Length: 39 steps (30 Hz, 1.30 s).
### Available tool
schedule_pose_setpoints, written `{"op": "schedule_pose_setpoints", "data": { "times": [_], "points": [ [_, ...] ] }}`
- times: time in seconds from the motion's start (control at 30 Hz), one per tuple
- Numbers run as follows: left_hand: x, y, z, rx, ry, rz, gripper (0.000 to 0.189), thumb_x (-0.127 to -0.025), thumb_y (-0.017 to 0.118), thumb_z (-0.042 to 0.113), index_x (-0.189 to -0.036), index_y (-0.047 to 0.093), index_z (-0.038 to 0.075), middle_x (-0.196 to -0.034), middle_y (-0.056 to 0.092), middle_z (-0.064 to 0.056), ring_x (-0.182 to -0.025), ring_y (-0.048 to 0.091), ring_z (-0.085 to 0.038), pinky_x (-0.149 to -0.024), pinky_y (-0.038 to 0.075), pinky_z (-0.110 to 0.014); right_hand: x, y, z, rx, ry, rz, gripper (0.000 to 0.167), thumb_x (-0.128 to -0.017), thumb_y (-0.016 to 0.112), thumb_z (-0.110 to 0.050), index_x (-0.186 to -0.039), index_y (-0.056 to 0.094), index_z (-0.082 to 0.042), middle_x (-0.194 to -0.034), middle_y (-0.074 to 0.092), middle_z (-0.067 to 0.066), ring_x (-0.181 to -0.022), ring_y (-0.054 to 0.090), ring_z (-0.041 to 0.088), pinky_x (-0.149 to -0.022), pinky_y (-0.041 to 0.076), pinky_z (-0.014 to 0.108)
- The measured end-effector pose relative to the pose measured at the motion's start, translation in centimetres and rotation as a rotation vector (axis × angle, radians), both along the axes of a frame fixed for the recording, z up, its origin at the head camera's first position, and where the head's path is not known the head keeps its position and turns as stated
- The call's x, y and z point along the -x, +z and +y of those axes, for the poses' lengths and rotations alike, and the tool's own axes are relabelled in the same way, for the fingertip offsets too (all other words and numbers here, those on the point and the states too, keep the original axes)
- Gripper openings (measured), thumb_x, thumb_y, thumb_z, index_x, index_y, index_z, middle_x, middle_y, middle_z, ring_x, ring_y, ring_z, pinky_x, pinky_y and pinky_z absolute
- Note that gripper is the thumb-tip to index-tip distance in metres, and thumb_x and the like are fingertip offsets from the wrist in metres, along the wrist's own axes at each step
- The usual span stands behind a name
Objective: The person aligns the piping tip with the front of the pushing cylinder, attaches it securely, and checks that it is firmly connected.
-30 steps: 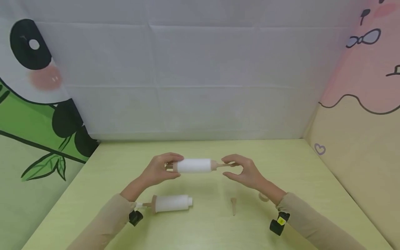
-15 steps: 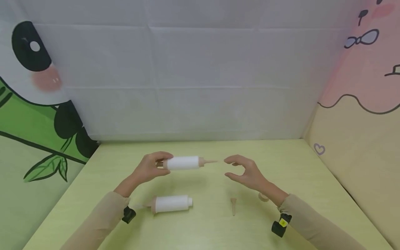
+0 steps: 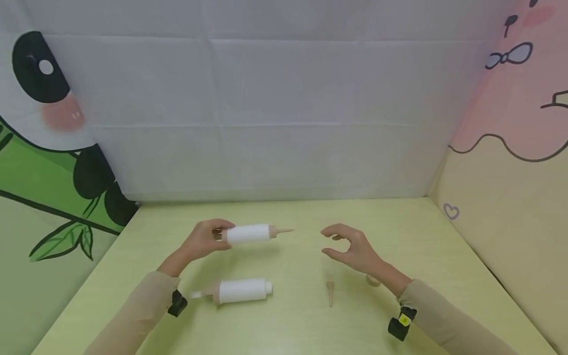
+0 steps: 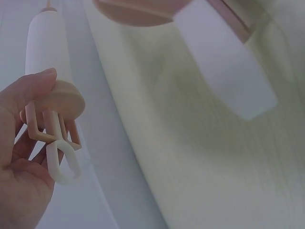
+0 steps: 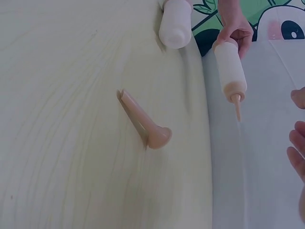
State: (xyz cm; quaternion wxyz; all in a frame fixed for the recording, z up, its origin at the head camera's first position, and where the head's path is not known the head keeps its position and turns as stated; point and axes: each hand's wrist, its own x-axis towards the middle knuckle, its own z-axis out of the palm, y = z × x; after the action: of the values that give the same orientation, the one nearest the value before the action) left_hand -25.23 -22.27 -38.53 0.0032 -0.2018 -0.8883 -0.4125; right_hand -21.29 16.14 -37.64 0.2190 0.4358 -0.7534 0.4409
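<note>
My left hand [image 3: 205, 241] grips a white icing syringe [image 3: 248, 233] by its peach rear collar, holding it level above the table. A slim peach nozzle [image 3: 284, 230] on its front end points right. In the left wrist view, a peach frame and a white pull ring [image 4: 63, 162] hang from its rear. My right hand [image 3: 355, 249] is raised to the right, thumb and fingers apart in a curve, holding nothing. A second syringe [image 3: 242, 291] lies on the table below, its peach end to the left. Near the right hand lies a loose peach nozzle [image 3: 330, 293], flared at one end.
A small round peach piece [image 3: 372, 280] lies partly hidden behind the right wrist. The pale yellow table [image 3: 293, 325] ends at a white back sheet [image 3: 279, 108]. Cartoon-printed panels stand on the left and right.
The syringe in my left hand has moved left, its nozzle coming out from between my right fingers. The right hand stays nearly in place. The things on the table lie as before.
</note>
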Motion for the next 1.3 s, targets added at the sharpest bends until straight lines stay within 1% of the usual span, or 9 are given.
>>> {"op": "schedule_pose_setpoints", "data": {
  "times": [0.1,0.23,0.57,0.7,0.87,1.0,1.1,1.2,1.3],
  "points": [
    [0.3,-0.6,-0.5,0.032,0.026,-0.019,0.042,-0.07,0.073,-0.003,-0.11,0.061,-0.004,-0.107,0.059,-0.021,-0.094,0.06,-0.033,-0.072,0.053,-0.031,0.1,-0.3,0.0,0.001,0.003,-0.012,0.037,-0.065,0.073,0.012,-0.099,0.06,0.005,-0.096,0.062,0.017,-0.085,0.059,0.028,-0.068,0.051,0.043],
    [0.7,-1.5,-0.8,0.072,0.048,-0.033,0.042,-0.071,0.072,-0.003,-0.111,0.06,-0.003,-0.107,0.059,-0.02,-0.094,0.059,-0.032,-0.072,0.053,-0.033,0.1,-0.6,0.1,0.002,-0.001,-0.029,0.036,-0.066,0.072,0.012,-0.099,0.061,0.004,-0.096,0.062,0.016,-0.085,0.059,0.027,-0.068,0.051,0.044],
    [1.4,-3.0,-1.1,0.107,0.065,-0.06,0.043,-0.069,0.073,-0.004,-0.11,0.06,-0.005,-0.106,0.059,-0.02,-0.094,0.058,-0.032,-0.072,0.052,-0.035,0.0,-0.8,-0.1,0.001,0.012,-0.04,0.035,-0.066,0.072,0.011,-0.099,0.061,0.004,-0.096,0.062,0.016,-0.085,0.059,0.027,-0.067,0.051,0.045],
    [1.6,-3.4,-1.5,0.118,0.074,-0.069,0.044,-0.068,0.074,-0.003,-0.11,0.06,-0.005,-0.105,0.06,-0.02,-0.094,0.058,-0.031,-0.072,0.052,-0.034,-0.1,-0.7,-0.2,0.002,0.014,-0.038,0.035,-0.066,0.072,0.012,-0.098,0.061,0.005,-0.096,0.062,0.016,-0.085,0.059,0.025,-0.066,0.051,0.045],
    [1.8,-3.8,-1.9,0.123,0.045,-0.085,0.044,-0.067,0.075,-0.004,-0.109,0.06,-0.006,-0.102,0.06,-0.019,-0.09,0.058,-0.029,-0.07,0.052,-0.034,-0.1,-0.6,-0.3,0.002,0.008,-0.037,0.035,-0.066,0.073,0.011,-0.098,0.061,0.005,-0.095,0.062,0.017,-0.085,0.06,0.024,-0.066,0.051,0.045],
    [1.9,-4.2,-2.1,0.121,0.03,-0.084,0.044,-0.066,0.075,-0.004,-0.108,0.06,-0.006,-0.103,0.06,-0.02,-0.091,0.058,-0.031,-0.07,0.052,-0.035,-0.2,-0.5,-0.4,-0.001,0.002,-0.044,0.034,-0.066,0.073,0.011,-0.097,0.061,0.005,-0.095,0.062,0.017,-0.085,0.059,0.023,-0.066,0.051,0.045],
    [2.0,-4.3,-2.2,0.124,0.024,-0.082,0.044,-0.066,0.075,-0.005,-0.107,0.06,-0.007,-0.103,0.06,-0.021,-0.092,0.059,-0.033,-0.07,0.052,-0.036,-0.3,-0.5,-0.4,-0.007,-0.002,-0.053,0.034,-0.067,0.073,0.01,-0.098,0.061,0.005,-0.095,0.062,0.016,-0.085,0.059,0.022,-0.067,0.052,0.041],
    [2.1,-4.4,-2.3,0.126,0.027,-0.087,0.044,-0.066,0.075,-0.005,-0.107,0.06,-0.006,-0.103,0.06,-0.02,-0.093,0.059,-0.033,-0.071,0.052,-0.036,-0.4,-0.4,-0.4,-0.014,-0.004,-0.063,0.034,-0.067,0.073,0.01,-0.098,0.061,0.004,-0.095,0.062,0.016,-0.086,0.059,0.02,-0.068,0.052,0.038],
    [2.2,-4.5,-2.3,0.127,0.037,-0.089,0.044,-0.065,0.075,-0.004,-0.107,0.06,-0.006,-0.102,0.061,-0.02,-0.091,0.059,-0.031,-0.071,0.052,-0.035,-0.4,-0.5,-0.4,-0.016,0.001,-0.07,0.033,-0.068,0.072,0.01,-0.098,0.061,0.004,-0.096,0.062,0.016,-0.086,0.059,0.022,-0.068,0.052,0.041]
  ]
}}
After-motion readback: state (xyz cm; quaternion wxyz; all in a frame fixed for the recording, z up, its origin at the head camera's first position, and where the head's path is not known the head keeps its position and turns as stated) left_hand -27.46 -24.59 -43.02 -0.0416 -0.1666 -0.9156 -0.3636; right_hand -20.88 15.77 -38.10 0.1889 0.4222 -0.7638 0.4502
